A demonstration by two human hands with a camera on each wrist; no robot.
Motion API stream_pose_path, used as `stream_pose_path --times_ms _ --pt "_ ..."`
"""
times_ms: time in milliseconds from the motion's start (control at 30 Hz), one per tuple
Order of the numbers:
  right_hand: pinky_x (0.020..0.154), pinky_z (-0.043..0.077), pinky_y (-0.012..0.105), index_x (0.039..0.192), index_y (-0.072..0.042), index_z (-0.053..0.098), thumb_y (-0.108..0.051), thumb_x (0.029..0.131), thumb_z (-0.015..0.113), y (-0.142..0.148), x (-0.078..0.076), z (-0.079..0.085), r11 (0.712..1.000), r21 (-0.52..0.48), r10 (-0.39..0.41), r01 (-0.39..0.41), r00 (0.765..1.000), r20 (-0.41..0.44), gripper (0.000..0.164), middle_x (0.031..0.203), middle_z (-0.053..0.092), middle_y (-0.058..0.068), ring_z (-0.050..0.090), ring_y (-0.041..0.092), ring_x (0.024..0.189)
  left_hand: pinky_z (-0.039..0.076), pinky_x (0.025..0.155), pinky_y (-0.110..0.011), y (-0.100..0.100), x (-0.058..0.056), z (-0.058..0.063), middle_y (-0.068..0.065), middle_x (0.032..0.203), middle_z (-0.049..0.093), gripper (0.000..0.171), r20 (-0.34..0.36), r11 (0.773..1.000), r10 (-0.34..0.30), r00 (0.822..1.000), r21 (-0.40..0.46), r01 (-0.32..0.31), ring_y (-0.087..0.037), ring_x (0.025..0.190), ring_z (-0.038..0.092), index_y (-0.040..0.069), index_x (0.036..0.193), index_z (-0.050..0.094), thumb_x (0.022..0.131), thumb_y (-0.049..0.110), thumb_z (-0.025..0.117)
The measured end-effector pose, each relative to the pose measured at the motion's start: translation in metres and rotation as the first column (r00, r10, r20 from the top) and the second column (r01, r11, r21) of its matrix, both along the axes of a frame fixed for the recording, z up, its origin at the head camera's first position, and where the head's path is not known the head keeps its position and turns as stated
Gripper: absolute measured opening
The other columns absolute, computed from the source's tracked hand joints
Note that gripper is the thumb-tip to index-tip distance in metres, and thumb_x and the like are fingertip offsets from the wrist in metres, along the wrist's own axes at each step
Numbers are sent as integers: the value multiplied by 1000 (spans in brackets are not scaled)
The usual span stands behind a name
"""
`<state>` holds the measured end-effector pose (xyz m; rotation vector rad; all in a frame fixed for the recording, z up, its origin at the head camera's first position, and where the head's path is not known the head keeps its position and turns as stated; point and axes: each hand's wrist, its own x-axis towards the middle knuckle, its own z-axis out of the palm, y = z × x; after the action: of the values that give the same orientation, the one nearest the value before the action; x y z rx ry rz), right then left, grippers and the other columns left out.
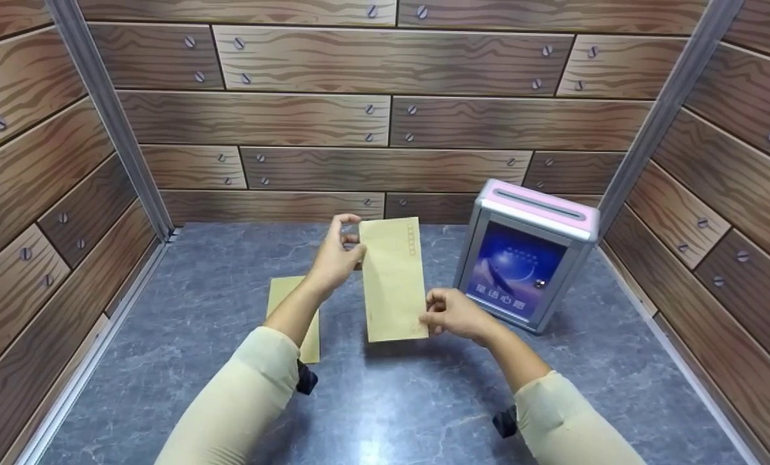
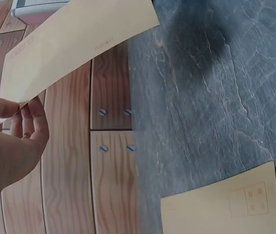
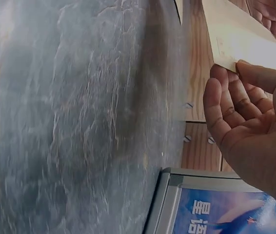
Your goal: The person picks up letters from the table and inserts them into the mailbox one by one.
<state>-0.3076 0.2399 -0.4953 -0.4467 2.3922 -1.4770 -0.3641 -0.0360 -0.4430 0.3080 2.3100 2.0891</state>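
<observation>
A tan paper envelope (image 1: pixel 395 284) is held upright between both hands, above the grey marbled surface, with a column of small printed boxes at its upper right. The left hand (image 1: pixel 338 255) pinches its left edge near the top, thumb on the near face. Low on the right edge, the right hand (image 1: pixel 456 315) pinches the corner between thumb and fingers, as the right wrist view shows. A second tan envelope (image 2: pixel 221 204) lies flat on the surface, partly hidden behind the left forearm in the head view.
To the right stands a silver-framed box (image 1: pixel 520 258) with a pink top, a long slot (image 1: pixel 540 204) in it and a blue picture front. Wood-patterned walls (image 1: pixel 385 119) enclose the marbled surface (image 1: pixel 185 361) at the back and both sides.
</observation>
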Motion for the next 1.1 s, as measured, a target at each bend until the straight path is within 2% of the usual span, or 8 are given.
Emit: stream_pose_path --times_ms 133,233,533,700,800,900,1000,1100 --pt "68 61 27 100 5 63 -5 101 72 8 4 6 999 33 11 -9 999 -42 14 88 69 5 65 14 74 67 81 -34 5 6 4 -17 126 67 54 12 999 -43 999 12 42 -20 91 72 18 154 42 106 -2 58" --pt "70 61 26 103 5 63 -9 104 70 14 6 15 1000 27 -14 15 998 -64 16 89 67 5 65 16 77 67 84 -36 9 10 7 -18 131 67 55 15 997 -80 997 14 80 -22 96 74 19 155 40 107 -1 58" --pt "75 63 30 118 3 63 -11 108 65 24 11 41 991 -70 -127 118 982 -141 17 96 67 8 67 19 83 66 83 -34 24 19 13 -17 130 68 55 -30 994 -106 994 21 107 -23 102 72 19 155 41 108 0 60" --pt "71 63 27 131 4 54 -1 106 64 25 17 53 973 -171 -185 158 969 -161 27 96 65 8 67 16 81 65 83 -33 30 24 16 -17 131 69 54 -60 993 -115 991 7 116 -23 107 71 21 155 41 109 1 60" --pt "68 62 27 140 4 46 8 101 64 24 19 58 955 -236 -228 181 955 -192 42 96 64 7 66 15 79 65 83 -33 34 27 18 -18 132 70 54 -86 992 -122 989 7 123 -24 110 71 20 154 41 108 1 61" --pt "65 63 31 146 2 42 13 97 64 22 20 60 946 -253 -269 205 930 -251 55 95 65 9 66 15 76 66 86 -36 39 29 19 -18 132 72 53 -113 994 -109 988 10 111 -23 109 73 17 154 43 107 1 63" --pt "63 65 39 151 -3 41 15 97 65 22 20 60 942 -246 -299 229 905 -303 62 97 66 14 67 16 75 66 89 -39 43 31 19 -16 132 74 51 -143 997 -76 987 -1 76 -21 106 74 16 152 48 106 3 67" --pt "61 65 39 155 -6 41 15 98 65 23 21 62 938 -244 -322 248 884 -339 64 99 66 19 67 17 75 67 91 -42 46 32 19 -16 134 74 49 -175 998 -60 983 -25 56 -21 103 75 18 151 53 106 6 68"
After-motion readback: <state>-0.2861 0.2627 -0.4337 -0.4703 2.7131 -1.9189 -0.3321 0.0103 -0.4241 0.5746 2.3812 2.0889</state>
